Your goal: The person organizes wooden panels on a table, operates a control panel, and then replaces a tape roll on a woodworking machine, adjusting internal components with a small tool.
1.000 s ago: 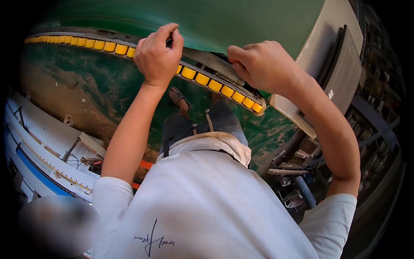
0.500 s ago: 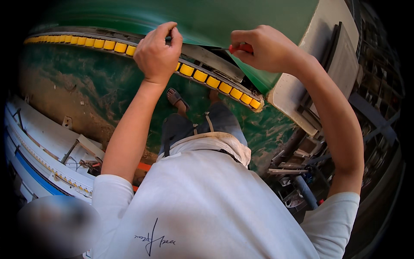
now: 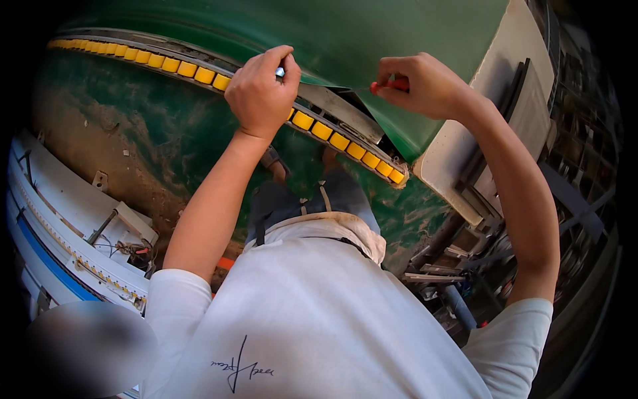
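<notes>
My left hand (image 3: 263, 94) is closed in a fist over the front edge of a green sheet (image 3: 412, 40). A small shiny whitish-blue bit (image 3: 280, 72) shows inside its curled fingers; I cannot make out what it belongs to. To the right, my right hand (image 3: 425, 86) is closed around the red handle (image 3: 399, 84) of a slim tool. The tool's tip points left toward the sheet's edge, and its kind does not show clearly. Between my hands the sheet stands off a grey metal strip (image 3: 342, 110), leaving a dark gap.
A rail of yellow rollers (image 3: 321, 130) runs along the near side of the sheet. A pale panel (image 3: 458, 153) stands at the right, with racks (image 3: 578, 146) beyond. White machinery with a blue stripe (image 3: 60, 263) lies at lower left. My legs are beneath the rail.
Both hands appear slightly lower and farther right in the picture, as do the rail and sheet. The shiny bit in my left hand now shows. My right hand still holds the red handle.
</notes>
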The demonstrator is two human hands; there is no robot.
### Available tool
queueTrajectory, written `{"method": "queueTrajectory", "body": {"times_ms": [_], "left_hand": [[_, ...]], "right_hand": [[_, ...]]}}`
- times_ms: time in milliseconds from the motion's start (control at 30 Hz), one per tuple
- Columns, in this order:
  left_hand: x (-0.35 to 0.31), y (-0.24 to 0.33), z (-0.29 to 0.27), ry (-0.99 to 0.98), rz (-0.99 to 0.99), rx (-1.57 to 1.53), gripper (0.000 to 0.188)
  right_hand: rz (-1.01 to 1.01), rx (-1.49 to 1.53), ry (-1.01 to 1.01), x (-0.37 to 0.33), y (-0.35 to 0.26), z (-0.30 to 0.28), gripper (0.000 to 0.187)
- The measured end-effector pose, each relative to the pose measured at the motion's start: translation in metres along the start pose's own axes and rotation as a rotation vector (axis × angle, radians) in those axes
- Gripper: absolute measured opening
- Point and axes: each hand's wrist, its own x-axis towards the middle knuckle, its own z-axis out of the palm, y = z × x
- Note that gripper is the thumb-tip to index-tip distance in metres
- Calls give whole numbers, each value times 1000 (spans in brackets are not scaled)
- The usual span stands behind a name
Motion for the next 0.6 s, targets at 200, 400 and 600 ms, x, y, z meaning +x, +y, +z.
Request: {"method": "queueTrajectory", "body": {"times_ms": [200,400,600], "left_hand": [[1,-1,2,17,-8,-17,12],[1,-4,0,36,2,-19,12],[0,-3,1,114,42,-31,11]], "right_hand": [[21,-86,58,-7,-12,14,15],[81,-283,280,-35,-45,86,12],[140,-183,461,-16,-48,118,13]]}}
